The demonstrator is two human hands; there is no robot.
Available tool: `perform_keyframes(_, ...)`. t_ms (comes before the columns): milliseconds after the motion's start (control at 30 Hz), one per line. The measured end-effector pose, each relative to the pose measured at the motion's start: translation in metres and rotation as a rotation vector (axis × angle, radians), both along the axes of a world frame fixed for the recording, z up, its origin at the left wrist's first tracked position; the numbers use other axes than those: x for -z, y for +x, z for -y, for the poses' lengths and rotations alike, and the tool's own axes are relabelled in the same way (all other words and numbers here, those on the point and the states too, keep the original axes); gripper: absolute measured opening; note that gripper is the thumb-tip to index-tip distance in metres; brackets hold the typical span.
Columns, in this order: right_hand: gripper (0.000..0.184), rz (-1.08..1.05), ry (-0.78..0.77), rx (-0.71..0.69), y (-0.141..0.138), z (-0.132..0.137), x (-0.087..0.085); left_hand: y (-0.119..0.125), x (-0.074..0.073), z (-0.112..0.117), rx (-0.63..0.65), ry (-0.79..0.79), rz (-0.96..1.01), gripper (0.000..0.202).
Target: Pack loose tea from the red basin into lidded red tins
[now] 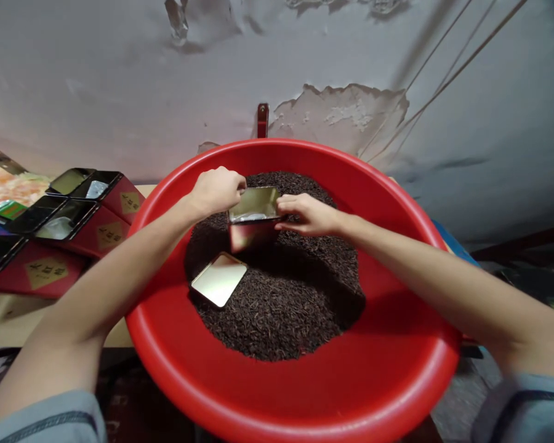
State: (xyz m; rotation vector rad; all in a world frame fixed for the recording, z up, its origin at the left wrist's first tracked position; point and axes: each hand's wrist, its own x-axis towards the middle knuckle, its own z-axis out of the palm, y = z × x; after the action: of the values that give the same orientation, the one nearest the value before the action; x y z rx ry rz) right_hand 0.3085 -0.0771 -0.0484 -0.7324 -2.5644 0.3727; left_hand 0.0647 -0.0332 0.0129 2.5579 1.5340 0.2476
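A red square tin point(252, 237) with a gold-coloured inside is held tilted over dark, twisted loose tea leaves point(295, 289) in a big red basin point(286, 400). At the tin's left rim my left hand point(219, 189) is closed, its fingertips partly hidden. My right hand point(308, 213) grips the tin's right side, thumb apart from the fingers below. Something pale, perhaps a plastic liner, shows inside the tin's mouth. On the tea, left of and nearer than the tin, lies a loose square lid point(220, 280) with its pale metal face up.
Several open red tins point(50, 271) with gold diamond labels stand on a wooden table point(9, 323) at left, some with clear plastic bags inside. A peeling wall point(120, 80) rises behind the basin. Cords point(443, 89) hang at upper right.
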Motion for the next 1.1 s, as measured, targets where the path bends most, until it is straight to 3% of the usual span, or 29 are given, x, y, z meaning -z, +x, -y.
perform_keyframes(100,0.031,0.043,-0.034,0.071,0.016,-0.018,-0.003,0.011,0.032,-0.015,-0.133,-0.214,0.467,0.019)
perform_keyframes(167,0.031,0.087,-0.026,0.087,0.021,-0.025,-0.005,0.021,0.058,-0.021,-0.241,-0.265,0.702,0.024)
perform_keyframes(267,0.027,0.179,0.005,0.081,0.022,-0.027,-0.007,0.036,0.089,-0.022,-0.279,-0.227,0.902,0.022)
perform_keyframes(400,0.022,0.277,0.036,0.112,0.020,-0.016,-0.004,0.047,0.102,-0.022,-0.261,-0.258,1.007,0.022)
perform_keyframes(533,0.018,0.261,0.103,0.255,0.010,0.010,0.009,0.041,0.094,-0.026,-0.149,-0.292,0.930,0.021)
perform_keyframes(667,0.020,0.326,0.152,0.304,-0.008,0.027,0.011,0.019,0.062,-0.034,0.033,-0.411,0.623,0.032)
perform_keyframes(767,0.026,0.413,0.164,0.248,-0.013,0.028,-0.002,0.006,0.026,-0.030,0.227,-0.197,0.392,0.034)
perform_keyframes(867,0.040,0.460,0.166,0.226,-0.011,0.030,-0.020,0.006,-0.001,-0.010,0.401,-0.006,0.201,0.023)
perform_keyframes(967,0.046,0.420,0.203,0.339,-0.011,0.034,-0.032,0.016,-0.005,0.011,0.444,-0.096,-0.096,0.016)
perform_keyframes(1100,0.039,0.302,0.258,0.410,-0.016,0.037,-0.030,0.030,0.012,0.019,0.414,-0.156,-0.340,0.018)
